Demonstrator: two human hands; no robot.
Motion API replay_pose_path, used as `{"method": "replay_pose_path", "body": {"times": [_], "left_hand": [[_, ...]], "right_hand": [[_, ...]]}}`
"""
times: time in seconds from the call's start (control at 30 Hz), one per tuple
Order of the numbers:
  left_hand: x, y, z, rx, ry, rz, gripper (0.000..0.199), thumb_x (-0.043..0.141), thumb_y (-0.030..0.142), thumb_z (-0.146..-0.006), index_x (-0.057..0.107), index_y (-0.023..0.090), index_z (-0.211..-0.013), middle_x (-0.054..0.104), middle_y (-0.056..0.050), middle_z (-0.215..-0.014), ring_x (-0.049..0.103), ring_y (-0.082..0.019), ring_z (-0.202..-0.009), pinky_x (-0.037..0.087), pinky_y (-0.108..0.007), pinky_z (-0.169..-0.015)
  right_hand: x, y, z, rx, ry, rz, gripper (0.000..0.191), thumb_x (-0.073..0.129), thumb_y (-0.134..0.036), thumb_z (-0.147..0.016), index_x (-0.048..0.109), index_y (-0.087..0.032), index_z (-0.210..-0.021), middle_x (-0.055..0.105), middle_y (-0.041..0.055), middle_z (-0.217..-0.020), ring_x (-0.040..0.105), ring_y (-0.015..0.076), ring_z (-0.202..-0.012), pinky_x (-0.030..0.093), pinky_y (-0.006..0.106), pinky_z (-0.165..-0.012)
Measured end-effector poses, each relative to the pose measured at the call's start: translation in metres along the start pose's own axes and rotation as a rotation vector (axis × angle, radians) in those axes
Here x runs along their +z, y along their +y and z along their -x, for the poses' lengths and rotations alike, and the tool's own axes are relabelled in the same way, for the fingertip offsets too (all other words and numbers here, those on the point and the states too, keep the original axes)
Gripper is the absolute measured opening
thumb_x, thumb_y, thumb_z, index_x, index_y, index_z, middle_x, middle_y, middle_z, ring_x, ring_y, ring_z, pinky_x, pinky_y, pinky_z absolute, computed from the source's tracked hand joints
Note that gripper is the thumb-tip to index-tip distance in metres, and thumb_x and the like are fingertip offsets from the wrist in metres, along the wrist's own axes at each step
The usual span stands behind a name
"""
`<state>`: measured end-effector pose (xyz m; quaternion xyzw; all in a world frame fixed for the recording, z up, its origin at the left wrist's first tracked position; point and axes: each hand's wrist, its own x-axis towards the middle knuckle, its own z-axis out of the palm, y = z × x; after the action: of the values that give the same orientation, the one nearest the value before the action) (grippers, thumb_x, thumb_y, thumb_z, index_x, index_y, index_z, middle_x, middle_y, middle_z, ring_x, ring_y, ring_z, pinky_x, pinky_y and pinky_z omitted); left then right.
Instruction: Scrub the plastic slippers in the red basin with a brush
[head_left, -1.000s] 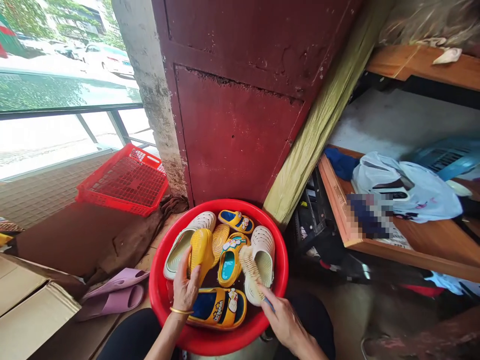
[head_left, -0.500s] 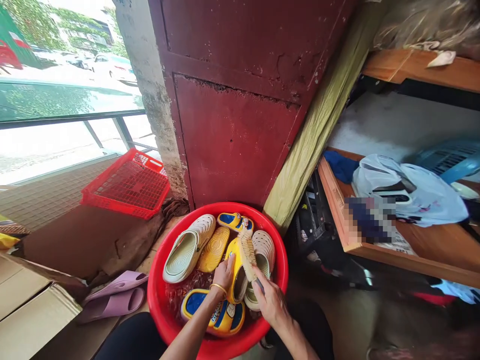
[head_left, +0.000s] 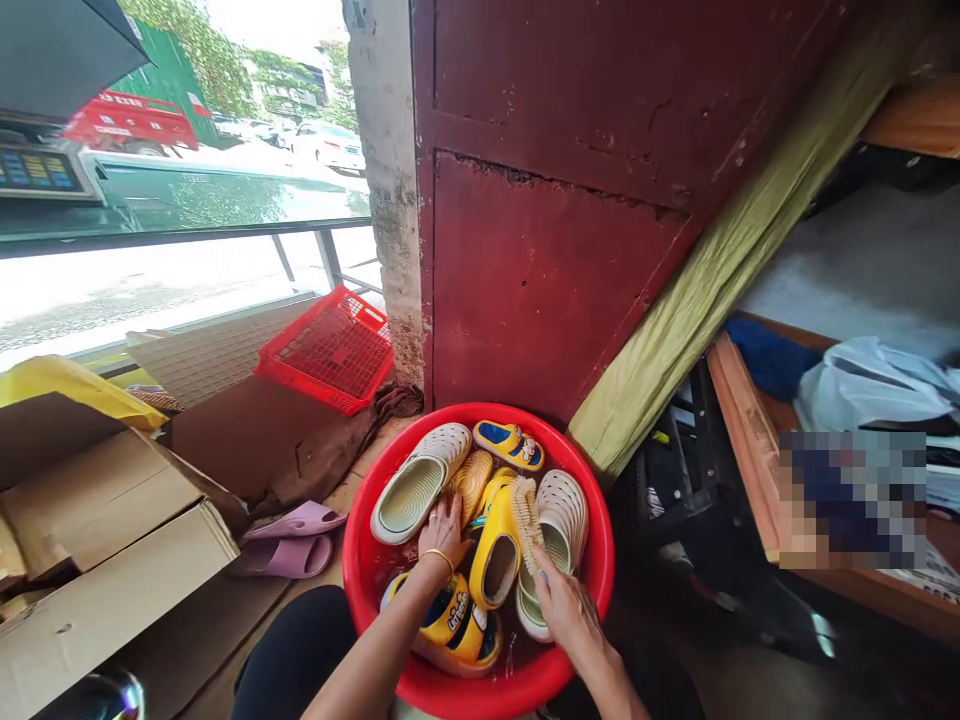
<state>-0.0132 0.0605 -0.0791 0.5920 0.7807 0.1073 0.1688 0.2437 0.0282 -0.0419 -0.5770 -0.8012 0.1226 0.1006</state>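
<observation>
My left hand [head_left: 442, 532], with a ring and a gold bangle, has its fingers stretched out beside an upturned yellow slipper [head_left: 472, 482]; whether they touch it I cannot tell. In my right hand [head_left: 564, 602] is a scrubbing brush [head_left: 527, 515], bristles against the right side of a yellow clog [head_left: 495, 560]. Both hands are over a red basin [head_left: 360, 580] with water in it. A pale clog [head_left: 411, 492] lies at the left, another pale clog [head_left: 562, 510] at the right. Blue-and-yellow slippers rest at the back [head_left: 510, 446] and front [head_left: 454, 630].
Left of the basin lie purple slippers [head_left: 296, 540] and open cardboard boxes [head_left: 105, 500]. A red plastic crate [head_left: 326, 350] sits behind them. A dark red door [head_left: 525, 320] rises behind the basin, and a wooden shelf [head_left: 750, 420] with bags stands at the right.
My left hand has let go of the yellow clog and moved left toward the upturned slipper. The brush is still in my right hand. The view has swung left.
</observation>
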Motion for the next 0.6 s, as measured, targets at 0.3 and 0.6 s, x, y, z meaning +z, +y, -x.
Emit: {"method": "replay_pose_path", "body": {"times": [0.3, 0.6], "left_hand": [[-0.012, -0.001, -0.015, 0.059, 0.004, 0.037, 0.05, 0.045, 0.021, -0.095, 0.057, 0.015, -0.144, 0.07, -0.02, -0.134, 0.067, -0.029, -0.121, 0.049, -0.041, -0.104], [-0.049, -0.007, -0.008, 0.08, 0.198, 0.16, 0.048, 0.034, 0.03, -0.102, 0.057, 0.014, -0.14, 0.071, -0.021, -0.134, 0.069, -0.032, -0.12, 0.051, -0.045, -0.101]], "right_hand": [[0.018, 0.0, 0.004, -0.033, 0.088, -0.162, 0.053, 0.038, -0.023, -0.099, 0.061, -0.024, -0.147, 0.082, 0.0098, -0.104, 0.08, 0.0255, -0.086, 0.062, 0.031, -0.076], [0.035, -0.007, 0.007, -0.013, 0.135, -0.125, 0.047, 0.042, -0.025, -0.101, 0.064, -0.023, -0.143, 0.081, 0.0093, -0.087, 0.078, 0.025, -0.075, 0.061, 0.031, -0.07]]}}
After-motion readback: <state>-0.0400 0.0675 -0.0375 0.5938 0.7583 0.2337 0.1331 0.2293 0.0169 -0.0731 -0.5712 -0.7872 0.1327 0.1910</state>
